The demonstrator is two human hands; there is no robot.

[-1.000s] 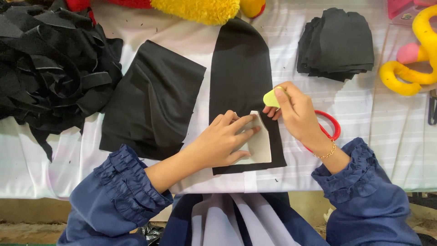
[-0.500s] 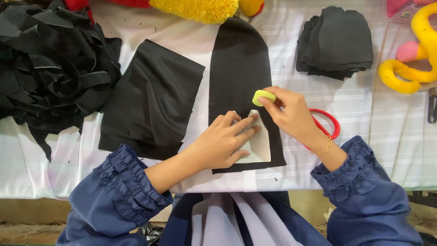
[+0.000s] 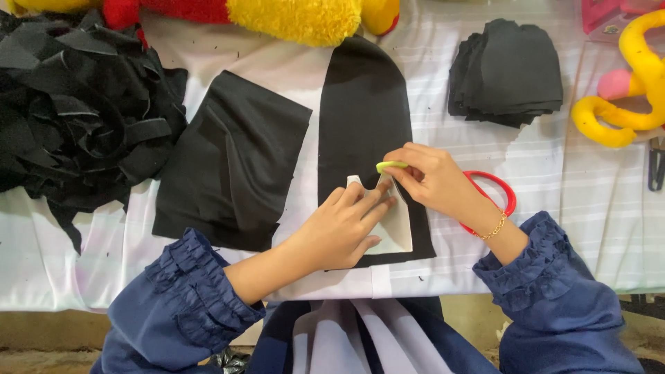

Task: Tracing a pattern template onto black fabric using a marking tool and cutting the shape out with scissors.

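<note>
My left hand (image 3: pixel 339 227) lies flat on a small cream paper pattern (image 3: pixel 397 225), pressing it onto a long black fabric strip (image 3: pixel 364 118) with a rounded far end. My right hand (image 3: pixel 433 181) pinches a yellow-green piece of chalk (image 3: pixel 389 166) at the pattern's upper edge, touching the fabric. Both arms wear dark blue sleeves with ruffled cuffs. A gold bracelet sits on my right wrist.
A black fabric rectangle (image 3: pixel 232 163) lies left of the strip. A heap of black scraps (image 3: pixel 76 111) fills the far left. A stack of cut black pieces (image 3: pixel 509 73) sits upper right. Red scissor handles (image 3: pixel 497 187) lie behind my right wrist. Yellow plush toys (image 3: pixel 627 104) are at right and top.
My right hand has slid the chalk leftward along the top of the pattern. My left hand stays pressed on the pattern.
</note>
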